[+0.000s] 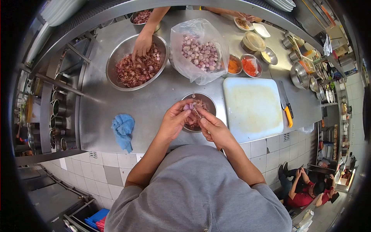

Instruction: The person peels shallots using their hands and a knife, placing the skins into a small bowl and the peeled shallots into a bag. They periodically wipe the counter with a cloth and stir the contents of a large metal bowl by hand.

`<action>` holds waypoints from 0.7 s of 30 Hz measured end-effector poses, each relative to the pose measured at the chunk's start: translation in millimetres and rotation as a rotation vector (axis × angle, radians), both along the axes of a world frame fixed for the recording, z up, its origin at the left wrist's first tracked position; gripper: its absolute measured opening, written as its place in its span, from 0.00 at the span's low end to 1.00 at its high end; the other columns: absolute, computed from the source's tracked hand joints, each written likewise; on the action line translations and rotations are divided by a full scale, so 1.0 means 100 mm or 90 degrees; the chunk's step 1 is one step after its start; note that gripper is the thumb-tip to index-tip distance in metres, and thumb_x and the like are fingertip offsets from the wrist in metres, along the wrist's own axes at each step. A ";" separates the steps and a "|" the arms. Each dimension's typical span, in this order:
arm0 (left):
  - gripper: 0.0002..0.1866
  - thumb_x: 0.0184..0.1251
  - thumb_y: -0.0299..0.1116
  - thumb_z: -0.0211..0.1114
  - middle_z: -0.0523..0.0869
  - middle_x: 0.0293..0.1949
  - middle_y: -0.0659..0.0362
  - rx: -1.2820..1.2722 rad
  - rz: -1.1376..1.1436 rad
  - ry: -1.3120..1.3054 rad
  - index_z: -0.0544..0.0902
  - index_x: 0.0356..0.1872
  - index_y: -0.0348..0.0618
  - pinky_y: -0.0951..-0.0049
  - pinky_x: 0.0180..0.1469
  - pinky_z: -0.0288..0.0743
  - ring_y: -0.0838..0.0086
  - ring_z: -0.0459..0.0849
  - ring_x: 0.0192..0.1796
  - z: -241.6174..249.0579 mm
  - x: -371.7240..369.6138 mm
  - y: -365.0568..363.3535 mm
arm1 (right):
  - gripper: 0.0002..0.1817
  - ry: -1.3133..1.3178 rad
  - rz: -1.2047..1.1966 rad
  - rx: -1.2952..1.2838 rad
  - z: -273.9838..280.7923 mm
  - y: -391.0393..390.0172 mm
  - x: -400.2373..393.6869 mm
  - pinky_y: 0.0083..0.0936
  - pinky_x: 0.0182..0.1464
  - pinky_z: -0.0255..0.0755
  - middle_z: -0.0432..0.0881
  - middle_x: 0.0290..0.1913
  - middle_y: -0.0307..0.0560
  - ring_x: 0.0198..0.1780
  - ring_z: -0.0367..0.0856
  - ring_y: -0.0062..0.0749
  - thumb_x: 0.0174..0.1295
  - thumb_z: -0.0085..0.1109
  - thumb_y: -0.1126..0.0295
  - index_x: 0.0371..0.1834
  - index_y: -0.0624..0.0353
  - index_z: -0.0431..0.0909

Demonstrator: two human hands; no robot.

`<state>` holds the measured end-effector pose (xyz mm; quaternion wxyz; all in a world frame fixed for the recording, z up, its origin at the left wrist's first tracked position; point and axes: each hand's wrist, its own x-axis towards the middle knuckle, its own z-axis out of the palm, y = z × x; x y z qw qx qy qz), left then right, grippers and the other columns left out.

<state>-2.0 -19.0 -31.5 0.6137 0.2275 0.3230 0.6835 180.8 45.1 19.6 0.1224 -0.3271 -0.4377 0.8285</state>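
Note:
Over a small steel bowl, my left hand pinches a small purple shallot between thumb and fingers. My right hand is closed just beside it, its thumb and forefinger on a thin papery strip of shallot skin. Reddish-brown skins lie in the bowl below, partly covered by my hands. Beyond it, a clear plastic bag stands open, with many pale purple shallots inside.
Another person's hand reaches into a large steel bowl of shallots and skins. A blue cloth lies left. Right are a white cutting board, knives and bowls of chopped orange and red food. Someone sits lower right.

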 end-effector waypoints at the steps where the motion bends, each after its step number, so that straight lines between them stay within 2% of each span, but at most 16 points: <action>1: 0.19 0.72 0.26 0.59 0.83 0.45 0.58 -0.013 -0.010 -0.003 0.73 0.63 0.38 0.75 0.43 0.80 0.73 0.84 0.42 0.05 0.00 0.00 | 0.24 -0.016 0.003 0.025 0.00 -0.01 -0.01 0.14 0.21 0.53 0.62 0.22 0.29 0.20 0.57 0.13 0.77 0.46 0.63 0.75 0.47 0.62; 6: 0.12 0.74 0.30 0.57 0.81 0.38 0.61 -0.048 -0.066 -0.013 0.74 0.55 0.41 0.78 0.35 0.76 0.76 0.82 0.35 0.06 0.02 0.04 | 0.25 -0.034 0.002 0.043 -0.03 -0.02 -0.02 0.14 0.20 0.53 0.64 0.23 0.30 0.20 0.58 0.13 0.77 0.47 0.64 0.76 0.47 0.62; 8: 0.07 0.75 0.32 0.55 0.80 0.34 0.61 -0.098 -0.037 -0.135 0.72 0.49 0.44 0.79 0.33 0.74 0.77 0.81 0.33 0.10 0.08 0.10 | 0.26 -0.007 -0.081 0.004 -0.09 -0.02 -0.03 0.14 0.21 0.53 0.65 0.25 0.31 0.20 0.57 0.14 0.77 0.46 0.63 0.77 0.45 0.60; 12: 0.10 0.76 0.35 0.55 0.80 0.31 0.61 -0.129 0.030 -0.111 0.72 0.51 0.43 0.78 0.26 0.72 0.78 0.79 0.26 0.11 0.05 0.37 | 0.27 0.098 -0.156 -0.060 -0.13 0.06 0.02 0.15 0.21 0.53 0.66 0.29 0.32 0.20 0.57 0.15 0.78 0.45 0.62 0.78 0.42 0.56; 14: 0.08 0.74 0.33 0.56 0.78 0.30 0.62 -0.115 0.055 0.110 0.73 0.50 0.44 0.79 0.25 0.71 0.77 0.79 0.25 0.31 -0.13 0.72 | 0.28 0.060 -0.226 -0.092 -0.14 0.08 0.02 0.16 0.22 0.53 0.66 0.30 0.33 0.21 0.58 0.17 0.78 0.44 0.60 0.79 0.40 0.53; 16: 0.14 0.72 0.34 0.59 0.81 0.33 0.59 -0.032 0.081 0.335 0.73 0.54 0.42 0.78 0.23 0.71 0.76 0.78 0.22 0.52 -0.35 1.17 | 0.27 0.052 -0.208 -0.106 -0.22 0.10 0.03 0.17 0.22 0.53 0.66 0.31 0.33 0.22 0.59 0.17 0.78 0.44 0.59 0.78 0.40 0.54; 18: 0.21 0.67 0.36 0.66 0.84 0.36 0.56 -0.048 0.098 0.608 0.74 0.58 0.40 0.73 0.29 0.75 0.73 0.81 0.27 0.58 -0.58 1.59 | 0.27 0.042 -0.190 -0.116 -0.28 0.12 0.06 0.17 0.22 0.54 0.66 0.32 0.33 0.22 0.60 0.17 0.78 0.44 0.58 0.78 0.41 0.54; 19: 0.21 0.67 0.36 0.66 0.84 0.36 0.56 -0.041 0.099 0.608 0.74 0.58 0.40 0.73 0.29 0.75 0.73 0.81 0.27 0.51 -0.63 1.66 | 0.27 0.037 -0.163 -0.124 -0.29 0.13 0.07 0.18 0.22 0.54 0.66 0.32 0.34 0.22 0.60 0.17 0.78 0.45 0.57 0.77 0.42 0.55; 21: 0.21 0.65 0.36 0.68 0.85 0.37 0.56 0.131 0.444 1.109 0.77 0.56 0.39 0.76 0.36 0.77 0.73 0.82 0.31 0.39 -0.75 1.80 | 0.26 0.023 -0.138 -0.110 -0.29 0.15 0.10 0.15 0.20 0.51 0.66 0.30 0.33 0.20 0.58 0.16 0.76 0.46 0.53 0.75 0.42 0.58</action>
